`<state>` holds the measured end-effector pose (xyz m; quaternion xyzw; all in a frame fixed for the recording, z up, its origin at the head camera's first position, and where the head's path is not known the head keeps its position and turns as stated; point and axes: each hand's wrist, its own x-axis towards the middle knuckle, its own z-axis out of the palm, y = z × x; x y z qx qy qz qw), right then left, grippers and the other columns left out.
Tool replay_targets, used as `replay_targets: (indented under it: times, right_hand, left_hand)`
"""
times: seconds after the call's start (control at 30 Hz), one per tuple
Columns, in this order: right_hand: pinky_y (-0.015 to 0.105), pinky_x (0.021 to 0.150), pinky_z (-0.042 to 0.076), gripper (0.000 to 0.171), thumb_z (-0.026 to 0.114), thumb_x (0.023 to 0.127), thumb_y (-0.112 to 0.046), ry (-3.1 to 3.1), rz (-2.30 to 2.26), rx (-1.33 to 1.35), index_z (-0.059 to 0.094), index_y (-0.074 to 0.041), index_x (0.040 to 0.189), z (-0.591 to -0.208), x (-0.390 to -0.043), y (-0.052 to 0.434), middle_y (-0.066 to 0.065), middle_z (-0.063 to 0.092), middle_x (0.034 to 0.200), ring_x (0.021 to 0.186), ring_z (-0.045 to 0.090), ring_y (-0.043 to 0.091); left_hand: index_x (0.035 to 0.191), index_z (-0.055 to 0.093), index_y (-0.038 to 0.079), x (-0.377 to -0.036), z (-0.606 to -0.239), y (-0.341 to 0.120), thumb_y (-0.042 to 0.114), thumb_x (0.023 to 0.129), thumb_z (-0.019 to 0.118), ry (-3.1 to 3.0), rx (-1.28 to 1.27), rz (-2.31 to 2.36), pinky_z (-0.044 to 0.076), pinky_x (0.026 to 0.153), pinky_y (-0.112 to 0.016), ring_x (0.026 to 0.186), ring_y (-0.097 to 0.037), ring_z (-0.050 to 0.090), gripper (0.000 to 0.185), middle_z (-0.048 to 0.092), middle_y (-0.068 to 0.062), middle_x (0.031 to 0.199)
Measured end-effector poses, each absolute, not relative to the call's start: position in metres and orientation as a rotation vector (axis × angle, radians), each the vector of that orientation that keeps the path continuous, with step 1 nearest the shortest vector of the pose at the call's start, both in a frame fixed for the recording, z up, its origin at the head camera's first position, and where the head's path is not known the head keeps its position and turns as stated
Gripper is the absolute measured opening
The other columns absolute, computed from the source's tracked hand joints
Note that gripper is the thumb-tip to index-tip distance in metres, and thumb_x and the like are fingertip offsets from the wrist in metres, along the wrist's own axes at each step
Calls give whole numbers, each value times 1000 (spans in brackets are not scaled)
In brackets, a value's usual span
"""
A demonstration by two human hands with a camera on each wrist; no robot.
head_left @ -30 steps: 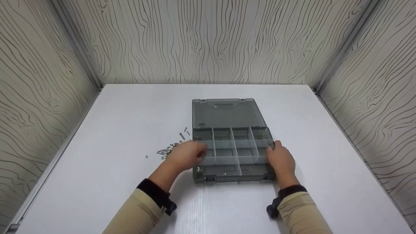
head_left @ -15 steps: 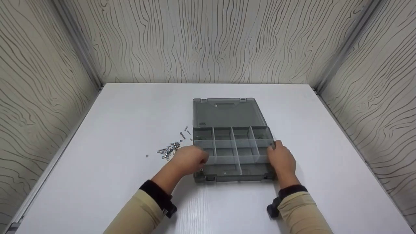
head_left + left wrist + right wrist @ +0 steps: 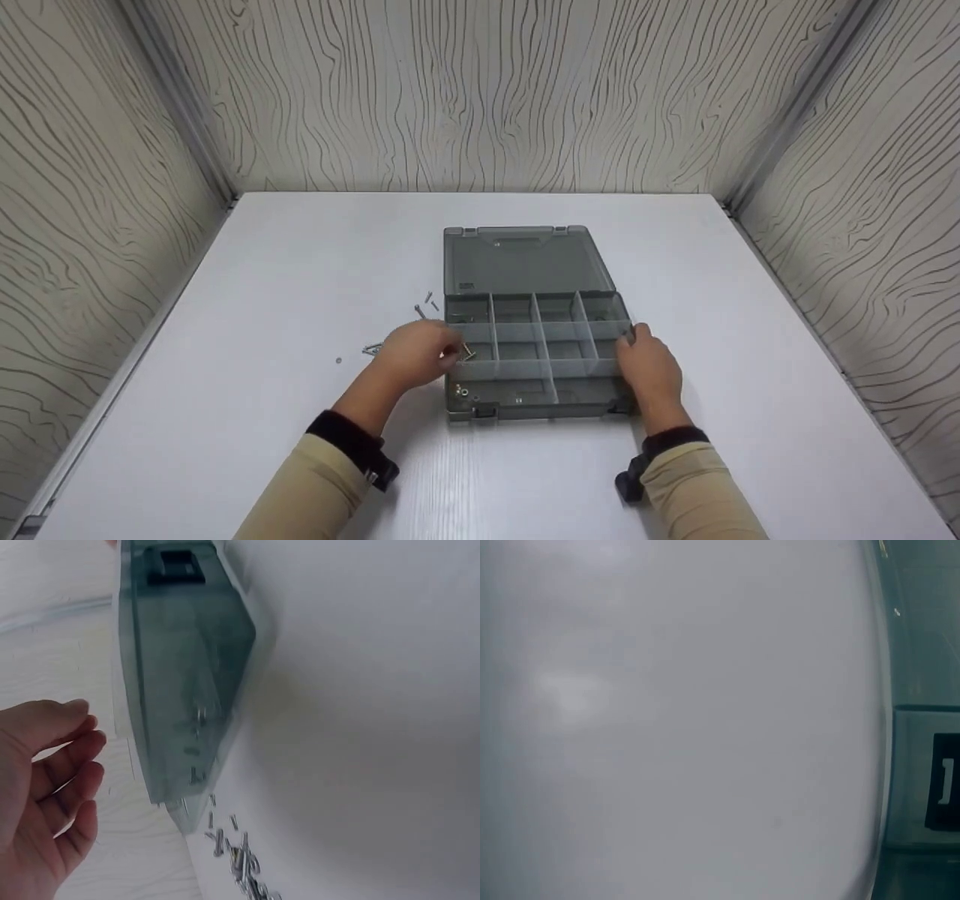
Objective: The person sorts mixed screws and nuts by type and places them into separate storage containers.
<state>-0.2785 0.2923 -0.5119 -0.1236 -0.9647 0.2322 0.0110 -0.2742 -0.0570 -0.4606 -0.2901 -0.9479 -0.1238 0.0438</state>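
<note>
A grey translucent organizer box (image 3: 536,341) lies open on the white table (image 3: 262,285), its lid (image 3: 521,262) flat behind it. My left hand (image 3: 418,354) hovers by the box's left wall, over a pile of small screws (image 3: 373,349). The left wrist view shows its fingers (image 3: 67,765) loosely straight with nothing in them, the box (image 3: 180,682) and the screws (image 3: 244,859) just beyond. A screw (image 3: 466,351) lies in the left middle compartment, just off the fingertips. My right hand (image 3: 651,369) grips the box's right wall, thumb on the rim.
More screws (image 3: 426,304) lie loose at the box's back left corner, and one small piece (image 3: 338,361) sits apart further left. Patterned walls enclose the table on three sides. In the right wrist view I see blurred table and the box's black latch (image 3: 941,780).
My left hand has drawn back from over the left compartments, leftward to the screw pile. A screw now shows in the left middle compartment. The right hand and the box have not moved.
</note>
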Motion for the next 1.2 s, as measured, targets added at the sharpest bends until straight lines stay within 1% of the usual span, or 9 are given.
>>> replay_targets:
  times: [0.1,0.2,0.27,0.4,0.5,0.63,0.87,1.07,1.2]
  right_hand:
    - [50,78,45,51,31,94,-30,-3023,727,-393,35,3,133,-513,-279,293,29,53,115,101,53,42]
    - [51,80,45,51,31,94,-30,-3027,724,-398,35,3,133,-513,-279,294,29,52,117,103,52,42]
    - [51,81,44,52,31,94,-30,-3028,720,-403,34,3,134,-513,-280,294,29,52,118,104,52,42]
    - [51,80,44,52,31,94,-30,-3031,719,-405,34,3,134,-513,-280,294,29,52,117,104,52,42]
    - [50,79,45,51,31,94,-30,-3031,716,-407,34,3,133,-513,-280,294,29,53,115,102,53,42]
    - [50,80,45,52,31,94,-30,-3039,713,-420,33,4,134,-513,-280,293,30,52,116,103,52,42]
    - [50,76,45,52,31,94,-30,-3043,704,-419,33,4,134,-515,-281,294,30,52,116,100,54,42]
    - [49,74,46,51,32,94,-29,-3022,706,-400,36,4,132,-513,-280,292,30,54,113,97,55,42]
    - [51,76,46,51,33,94,-29,-3023,704,-385,36,5,132,-511,-279,292,31,54,112,99,54,44]
  left_hand:
    - [75,61,16,-281,-463,-65,20,83,59,-2915,-742,-367,44,56,-26,63,-10,50,9,53,7,67]
    - [70,58,15,-286,-466,-73,15,83,57,-2931,-599,-368,42,53,-28,59,-12,46,13,51,5,64]
    - [69,57,14,-289,-468,-78,12,82,57,-2961,-512,-346,42,53,-30,60,-14,46,13,51,3,63]
    - [76,64,13,-291,-477,-87,9,79,61,-3041,-383,-230,48,58,-34,67,-18,53,6,58,0,68]
    - [79,69,15,-294,-483,-93,10,78,62,-3097,-341,-159,49,62,-37,71,-21,56,9,61,-1,72]
    - [81,70,18,-297,-490,-96,16,81,61,-3161,-311,-124,49,66,-40,75,-22,56,10,63,-2,73]
    - [80,69,17,-300,-494,-96,12,80,62,-3205,-293,-138,49,69,-40,75,-22,58,9,64,-2,75]
    - [87,68,15,-302,-498,-96,19,87,56,-3239,-227,-97,50,76,-42,85,-24,61,12,66,-5,84]
    - [89,68,15,-304,-500,-98,21,87,56,-3247,-186,-91,49,79,-42,87,-24,61,13,67,-5,86]
